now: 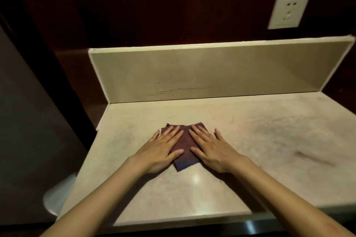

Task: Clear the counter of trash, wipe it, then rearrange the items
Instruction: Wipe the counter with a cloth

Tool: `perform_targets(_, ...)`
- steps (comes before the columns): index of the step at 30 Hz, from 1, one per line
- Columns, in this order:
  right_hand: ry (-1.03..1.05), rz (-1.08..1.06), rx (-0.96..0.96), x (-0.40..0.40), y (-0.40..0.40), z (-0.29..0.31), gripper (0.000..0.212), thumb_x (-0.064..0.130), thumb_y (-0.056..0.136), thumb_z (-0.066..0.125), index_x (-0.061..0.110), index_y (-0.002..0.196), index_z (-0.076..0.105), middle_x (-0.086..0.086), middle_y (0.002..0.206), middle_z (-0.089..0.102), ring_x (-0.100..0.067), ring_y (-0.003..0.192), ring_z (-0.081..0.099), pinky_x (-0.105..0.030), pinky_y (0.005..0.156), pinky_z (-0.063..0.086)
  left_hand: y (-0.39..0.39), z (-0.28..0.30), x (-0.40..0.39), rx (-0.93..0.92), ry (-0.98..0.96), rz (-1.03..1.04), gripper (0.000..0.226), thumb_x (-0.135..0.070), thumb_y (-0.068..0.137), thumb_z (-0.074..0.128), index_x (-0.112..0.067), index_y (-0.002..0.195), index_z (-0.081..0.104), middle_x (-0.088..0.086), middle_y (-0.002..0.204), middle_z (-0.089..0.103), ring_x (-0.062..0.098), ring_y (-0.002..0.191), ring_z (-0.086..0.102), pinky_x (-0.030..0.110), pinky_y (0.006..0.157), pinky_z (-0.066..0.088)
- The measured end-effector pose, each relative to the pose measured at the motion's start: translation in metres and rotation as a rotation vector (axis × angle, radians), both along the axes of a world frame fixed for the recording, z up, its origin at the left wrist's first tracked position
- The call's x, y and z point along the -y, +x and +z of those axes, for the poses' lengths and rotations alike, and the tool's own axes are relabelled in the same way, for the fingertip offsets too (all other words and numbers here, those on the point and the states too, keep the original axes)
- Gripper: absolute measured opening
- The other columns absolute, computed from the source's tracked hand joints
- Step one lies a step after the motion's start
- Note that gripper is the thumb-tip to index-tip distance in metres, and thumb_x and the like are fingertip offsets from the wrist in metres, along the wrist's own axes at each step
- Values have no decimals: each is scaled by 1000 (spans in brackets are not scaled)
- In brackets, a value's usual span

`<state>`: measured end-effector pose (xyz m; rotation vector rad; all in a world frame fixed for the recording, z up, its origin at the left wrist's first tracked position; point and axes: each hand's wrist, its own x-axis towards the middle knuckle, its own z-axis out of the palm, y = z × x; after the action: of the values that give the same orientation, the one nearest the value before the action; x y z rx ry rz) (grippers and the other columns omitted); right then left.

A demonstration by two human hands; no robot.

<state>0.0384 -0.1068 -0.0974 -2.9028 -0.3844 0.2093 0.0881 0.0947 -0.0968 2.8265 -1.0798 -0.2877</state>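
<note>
Right now both hands lie flat on a folded purple cloth [185,148] that rests on the pale stone counter [240,140], toward its left half and nearer the front edge than the back. The left hand [159,152] presses on the cloth's left side with straight, spread fingers, its grip open and flat; the little finger reaches past the cloth onto bare counter. The right hand [211,150] presses on the right side the same way, fingers straight, nothing curled round the fabric. A low beige backsplash [192,75] rises behind the counter. Above it, on the dark wood wall [154,5], sits a white outlet plate [289,10] toward the right.
</note>
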Motion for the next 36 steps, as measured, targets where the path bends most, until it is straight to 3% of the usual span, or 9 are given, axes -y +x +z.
perform_targets(2,-7,-56,2,30,-9,0,61,47,101,21,28,153,-4,11,160,-13,-5,146,-12,-43,117,-8,1,0,34,8,-6,-46,65,-53,99,22,-29,152,-5,-8,160,-11,4,145,-15,33,120,-6)
perform_targets(7,-36,-189,-15,101,-35,1,65,57,97,16,30,152,-5,13,159,-14,-2,144,-14,-42,117,-9,-1,-2,113,5,-18,-160,64,-53,99,22,-28,152,-5,-7,160,-11,6,145,-14,34,120,-7)
perform_targets(9,-36,-228,-6,126,-43,-1,86,76,78,-7,32,152,-7,16,158,-16,3,140,-18,-41,116,-9,-3,-3,140,1,-19,-201,64,-53,99,22,-28,152,-4,-7,160,-10,6,146,-14,35,120,-8)
perform_targets(12,-45,-295,4,155,-52,-5,112,83,54,-29,33,151,-9,18,154,-22,5,136,-23,-42,116,-9,-5,-3,171,-3,-31,-247,64,-52,100,23,-27,153,-3,-6,161,-9,7,146,-12,36,119,-8)
perform_targets(16,-56,-342,12,161,-56,-7,106,85,59,-21,32,151,-12,15,155,-21,4,136,-24,-41,117,-9,-5,-4,182,0,-34,-259,64,-52,100,24,-27,153,-1,-6,161,-7,7,147,-10,38,118,-8)
perform_targets(20,-75,-354,12,145,-55,-7,90,66,68,-15,32,151,-12,11,158,-20,2,136,-26,-40,116,-10,-6,-4,173,20,-40,-255,64,-52,100,25,-26,153,2,-6,161,-5,8,147,-8,39,118,-8)
perform_targets(26,-64,-318,14,103,-51,-8,90,65,67,-17,31,150,-13,9,158,-21,0,138,-23,-37,115,-12,-7,-3,126,12,-44,-221,64,-52,100,25,-27,153,1,-8,161,-6,5,146,-9,39,118,-10)
perform_targets(36,6,-84,57,-41,-25,-8,85,65,75,-9,26,151,-11,4,160,-16,-12,146,-17,-34,112,-17,-13,-1,-34,26,10,-29,67,-60,95,21,-34,151,-5,-18,156,-13,-3,142,-16,36,119,-11)
